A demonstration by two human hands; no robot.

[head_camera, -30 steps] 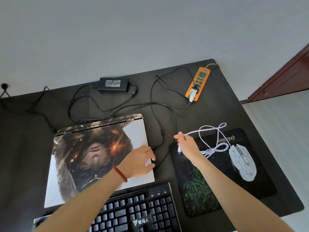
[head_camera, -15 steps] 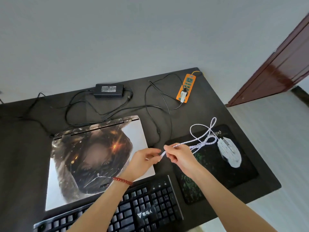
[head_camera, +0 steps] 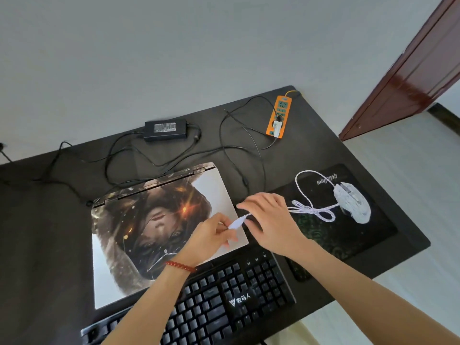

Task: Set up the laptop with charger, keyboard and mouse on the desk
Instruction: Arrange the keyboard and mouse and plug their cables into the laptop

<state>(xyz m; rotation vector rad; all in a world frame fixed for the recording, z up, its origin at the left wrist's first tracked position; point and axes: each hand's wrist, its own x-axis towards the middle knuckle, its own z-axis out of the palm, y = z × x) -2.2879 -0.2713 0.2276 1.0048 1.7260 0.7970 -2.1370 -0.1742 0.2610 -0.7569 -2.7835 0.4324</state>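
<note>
Mouse plug (head_camera: 236, 223), pinched by left hand (head_camera: 211, 239), points left from right hand (head_camera: 270, 220) fingers curled round its cable (head_camera: 311, 210), laptop edge (head_camera: 239, 220) just beneath.

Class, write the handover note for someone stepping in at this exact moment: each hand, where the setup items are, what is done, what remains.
Left hand pinches the white mouse plug over the laptop's right front corner. Right hand holds the mouse cable just behind the plug.
Laptop lies closed on the desk; keyboard in front of it; mouse on its pad.
Charger brick sits behind the laptop; something is plugged into the orange power strip.
Done: items laid out.
Left: plug in the mouse, check the keyboard and charger connections, open the laptop.
</note>
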